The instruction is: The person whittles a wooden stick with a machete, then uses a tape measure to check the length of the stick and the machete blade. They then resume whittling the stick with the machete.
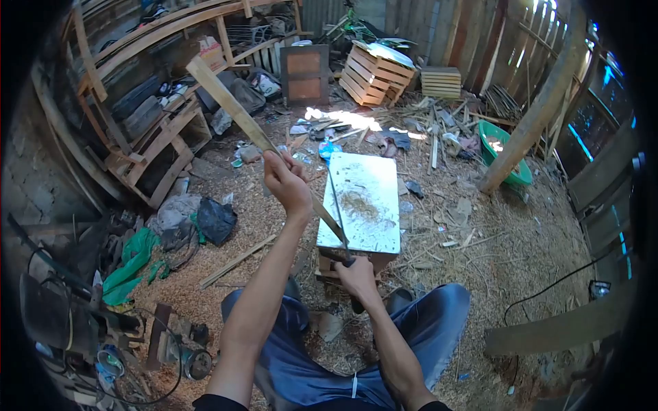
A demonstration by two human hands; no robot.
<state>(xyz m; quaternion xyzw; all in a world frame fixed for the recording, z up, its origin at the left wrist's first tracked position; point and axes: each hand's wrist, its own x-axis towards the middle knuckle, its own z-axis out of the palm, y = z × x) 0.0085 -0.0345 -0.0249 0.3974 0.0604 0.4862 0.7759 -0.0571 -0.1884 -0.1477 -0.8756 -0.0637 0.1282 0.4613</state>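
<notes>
My left hand (286, 182) is raised and gripped around a long flat wooden strip (226, 99) that slants up to the left and down to the right. My right hand (356, 277) holds the dark handle of a long thin knife (336, 205), whose blade points up and meets the strip's lower end. Both are over a small white-topped block table (373, 219) dusted with shavings, just in front of my knees in blue jeans.
Sawdust and wood scraps cover the floor. Wooden frames and shelves (144, 130) stand at left, crates (377, 72) at the back, a green basin (504, 147) and a leaning post (531, 116) at right. Power tools and cables (103, 342) lie at lower left.
</notes>
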